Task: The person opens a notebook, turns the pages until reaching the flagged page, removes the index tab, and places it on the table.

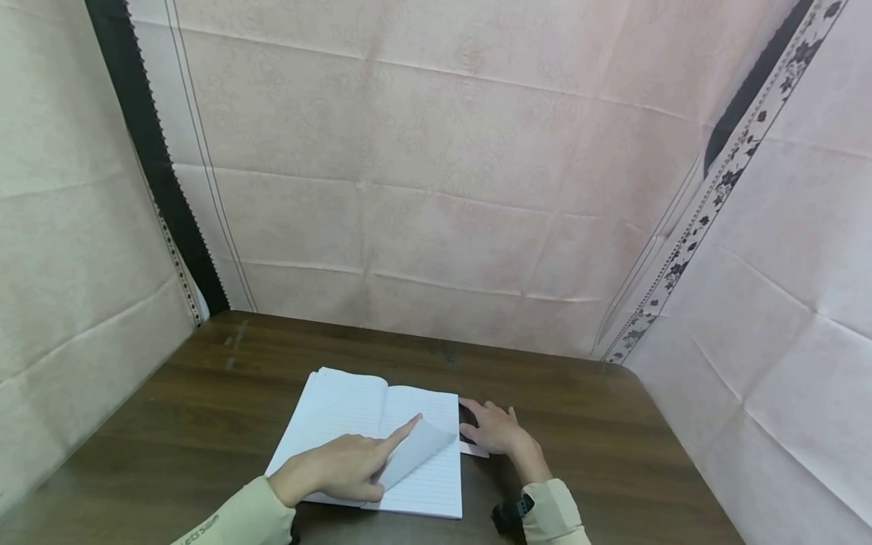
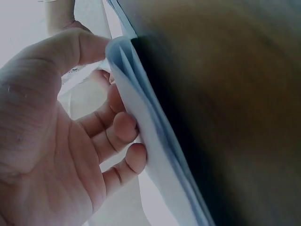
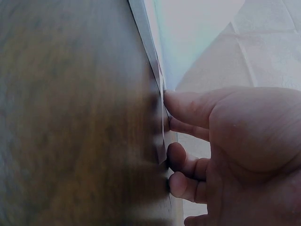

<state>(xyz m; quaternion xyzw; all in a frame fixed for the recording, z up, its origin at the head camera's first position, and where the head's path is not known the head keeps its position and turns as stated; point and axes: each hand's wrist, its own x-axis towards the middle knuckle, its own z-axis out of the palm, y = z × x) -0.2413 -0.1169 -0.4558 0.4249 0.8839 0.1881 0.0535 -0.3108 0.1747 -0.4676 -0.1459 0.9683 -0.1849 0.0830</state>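
Observation:
An open notebook [image 1: 350, 409] with white lined pages lies on the table. My left hand [image 1: 341, 465] rests over its lower middle, index finger stretched across the right page. Beneath that finger a shaded triangular page flap [image 1: 418, 450] rises from the paper. In the left wrist view, the thumb touches the rounded end of the curled pages [image 2: 120, 49], with the other fingertips against the paper. Beside the notebook's right edge, my right hand [image 1: 500, 431] lies with fingers spread on a flat dark piece with a white border [image 1: 474, 450]. Part of that piece is hidden under the hand.
The brown wooden table [image 1: 579, 424] extends around the notebook. Pale cloth [image 1: 443, 189] hangs behind and along both sides, with a flowered border [image 1: 715, 197] at the right. A dark watch-like band [image 1: 514, 515] sits on the right wrist.

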